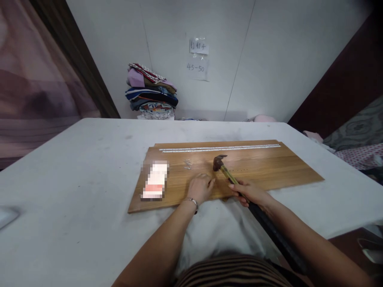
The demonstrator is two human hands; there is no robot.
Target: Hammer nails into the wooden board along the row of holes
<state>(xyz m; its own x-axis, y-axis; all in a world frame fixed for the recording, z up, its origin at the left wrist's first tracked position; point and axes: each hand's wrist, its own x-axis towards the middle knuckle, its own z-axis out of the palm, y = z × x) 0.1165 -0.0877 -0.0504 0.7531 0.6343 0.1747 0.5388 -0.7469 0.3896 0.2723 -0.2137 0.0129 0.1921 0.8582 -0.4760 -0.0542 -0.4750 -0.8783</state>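
A wooden board (269, 167) lies on the white table (74, 179). My right hand (249, 192) is closed round the handle of a hammer (223, 167); its dark head rests on or just over the board. Just left of the hammer head, my left hand (201, 187) rests on the board with its fingers curled together; I cannot make out what they pinch, if anything. A few loose nails (187, 163) lie on the board beyond my left hand. A row of small dots runs along the board right of the hammer head.
A thin silvery strip (220, 148) runs along the board's far edge. A blurred white and red pack (154, 179) lies on the board's left end. Folded clothes (151, 92) are stacked against the wall behind the table. A paper note (198, 56) hangs on the wall.
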